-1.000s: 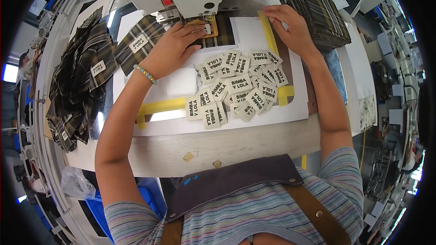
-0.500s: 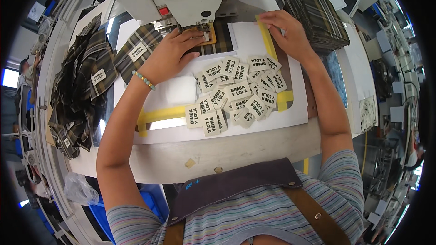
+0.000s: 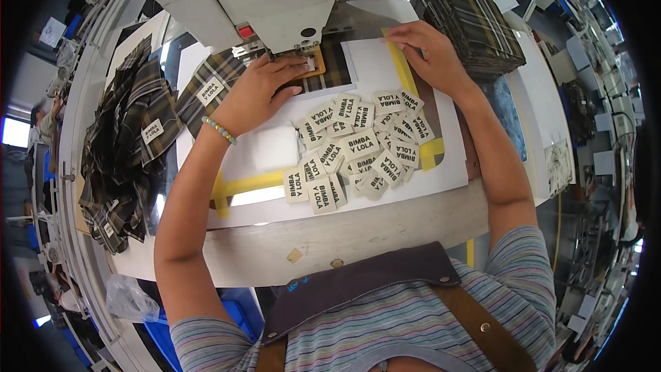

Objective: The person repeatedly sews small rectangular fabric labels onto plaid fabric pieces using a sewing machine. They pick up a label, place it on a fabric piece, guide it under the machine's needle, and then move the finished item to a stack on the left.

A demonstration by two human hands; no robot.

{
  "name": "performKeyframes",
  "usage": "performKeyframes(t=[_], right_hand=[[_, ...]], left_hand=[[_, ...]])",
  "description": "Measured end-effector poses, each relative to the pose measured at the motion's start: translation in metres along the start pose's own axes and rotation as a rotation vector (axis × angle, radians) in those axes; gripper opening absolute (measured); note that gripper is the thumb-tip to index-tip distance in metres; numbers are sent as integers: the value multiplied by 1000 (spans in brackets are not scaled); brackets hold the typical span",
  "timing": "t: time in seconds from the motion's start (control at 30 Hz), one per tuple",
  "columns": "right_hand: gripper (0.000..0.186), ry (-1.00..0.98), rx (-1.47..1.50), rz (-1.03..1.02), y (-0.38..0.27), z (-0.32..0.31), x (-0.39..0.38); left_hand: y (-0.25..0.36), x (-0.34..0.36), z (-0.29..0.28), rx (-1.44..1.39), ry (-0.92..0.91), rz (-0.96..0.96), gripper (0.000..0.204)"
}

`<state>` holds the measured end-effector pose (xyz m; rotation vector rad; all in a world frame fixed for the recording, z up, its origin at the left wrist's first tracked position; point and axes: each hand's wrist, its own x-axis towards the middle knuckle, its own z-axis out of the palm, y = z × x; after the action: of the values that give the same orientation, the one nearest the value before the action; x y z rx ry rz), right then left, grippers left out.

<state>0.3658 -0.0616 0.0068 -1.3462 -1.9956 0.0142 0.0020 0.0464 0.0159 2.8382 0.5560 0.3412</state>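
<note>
My left hand [image 3: 263, 91] lies palm down by the head of a white sewing machine [image 3: 275, 14]. Its fingers stretch out and press on plaid cloth beside the yellow-orange clamp frame [image 3: 317, 62]. The plaid cloth strip [image 3: 336, 62] runs under the frame and out to the left, where a sewn-on pale label [image 3: 210, 91] shows. My right hand [image 3: 435, 60] rests with fingers loosely apart at the yellow tape [image 3: 399, 62] along the white board's right side; I see nothing in it. Loose printed fabric labels [image 3: 361, 143] lie heaped below both hands.
Crumpled plaid pieces [image 3: 113, 172] hang at the table's left. A thick stack of folded plaid cloth [image 3: 482, 27] stands at the far right. A white pad [image 3: 268, 150] lies left of the labels. Below the table edge sit a clear plastic bag [image 3: 131, 297] and blue bin [image 3: 241, 313].
The whole view has shifted slightly. Both hands and the cloth keep nearly the same places at the machine.
</note>
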Motion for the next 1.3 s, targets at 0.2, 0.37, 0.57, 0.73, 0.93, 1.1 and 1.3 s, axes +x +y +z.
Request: performKeyframes(t=[0.2,0.37,0.57,0.73,0.93,1.1,1.3], right_hand=[[30,-23,-16,-10,1,0,-10],[27,5,-18,-48,1,2,-13],[32,-142,21,-73,-32,10,0],[36,-349,-12,-127,-44,34,19],[37,-404,-100,-121,-44,43,22],[36,-315,-117,-180,-39,44,12],[38,-448,-329,-138,-55,15,22]], left_hand=[[-9,-1,11,15,69,2,43],[-11,-4,7,-74,105,-93,38],[-26,-32,-7,-58,302,-102,30],[-28,-47,-17,-17,236,-238,35],[-30,-43,-8,-97,224,-354,40],[-34,-35,-3,-113,199,-351,44],[-13,-15,14,-145,246,-270,40]])
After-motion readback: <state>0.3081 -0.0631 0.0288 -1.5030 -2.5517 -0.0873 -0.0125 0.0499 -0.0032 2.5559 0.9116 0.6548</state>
